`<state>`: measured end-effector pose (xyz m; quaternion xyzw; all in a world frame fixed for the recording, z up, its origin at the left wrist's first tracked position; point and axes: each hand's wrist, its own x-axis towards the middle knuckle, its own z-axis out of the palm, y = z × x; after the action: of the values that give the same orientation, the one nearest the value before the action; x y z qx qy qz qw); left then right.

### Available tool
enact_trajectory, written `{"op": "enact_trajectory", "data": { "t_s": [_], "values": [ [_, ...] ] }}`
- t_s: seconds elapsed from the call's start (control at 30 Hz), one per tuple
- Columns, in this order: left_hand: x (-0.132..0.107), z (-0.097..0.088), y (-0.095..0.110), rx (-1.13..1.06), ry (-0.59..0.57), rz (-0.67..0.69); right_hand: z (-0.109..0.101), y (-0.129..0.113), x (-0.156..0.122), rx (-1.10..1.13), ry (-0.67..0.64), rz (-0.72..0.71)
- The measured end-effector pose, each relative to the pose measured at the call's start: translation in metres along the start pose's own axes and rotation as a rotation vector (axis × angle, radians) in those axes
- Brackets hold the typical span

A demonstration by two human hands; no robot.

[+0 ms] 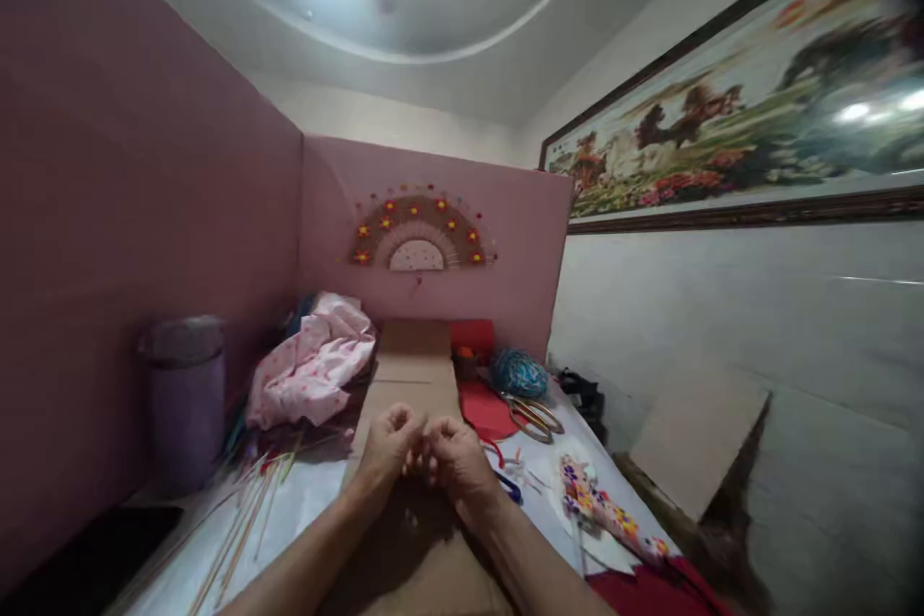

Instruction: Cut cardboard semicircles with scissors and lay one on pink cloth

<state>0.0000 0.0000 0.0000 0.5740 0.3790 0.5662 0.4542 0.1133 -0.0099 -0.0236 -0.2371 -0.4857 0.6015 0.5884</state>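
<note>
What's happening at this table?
A person holds their left hand and right hand close together, fingers curled, over a length of cardboard; whether anything small is between them, I can't tell. Gold-handled scissors and blue yarn lie off to the right, thin sticks to the left. A flowered fan shape is on the pink panel behind.

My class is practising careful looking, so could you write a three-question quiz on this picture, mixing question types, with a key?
1. Multiple choice: what lies right beside the yarn ball?
A) pink cloth
B) scissors
C) sticks
2. True or false: the left hand and right hand are held close together.
3. Fill in: both hands are above brown ____.

Key:
1. B, scissors
2. True
3. cardboard
</note>
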Motion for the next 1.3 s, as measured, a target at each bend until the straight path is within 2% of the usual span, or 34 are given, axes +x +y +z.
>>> {"op": "enact_trajectory", "data": {
  "t_s": [0.23, 0.57, 0.97, 1.3],
  "values": [
    [-0.002, 0.002, 0.002, -0.008, 0.002, 0.042, 0.002, -0.003, 0.002, -0.050, 0.083, -0.031],
    [-0.005, 0.005, 0.002, 0.027, -0.098, 0.036, -0.001, -0.013, 0.005, -0.281, 0.207, -0.151],
    [-0.006, 0.005, 0.009, 0.102, -0.126, 0.036, -0.001, -0.015, 0.000, -0.538, 0.239, -0.296],
    [-0.007, 0.006, 0.012, 0.188, -0.111, 0.038, 0.000, -0.016, -0.001, -0.656, 0.249, -0.319]
  ]
}}
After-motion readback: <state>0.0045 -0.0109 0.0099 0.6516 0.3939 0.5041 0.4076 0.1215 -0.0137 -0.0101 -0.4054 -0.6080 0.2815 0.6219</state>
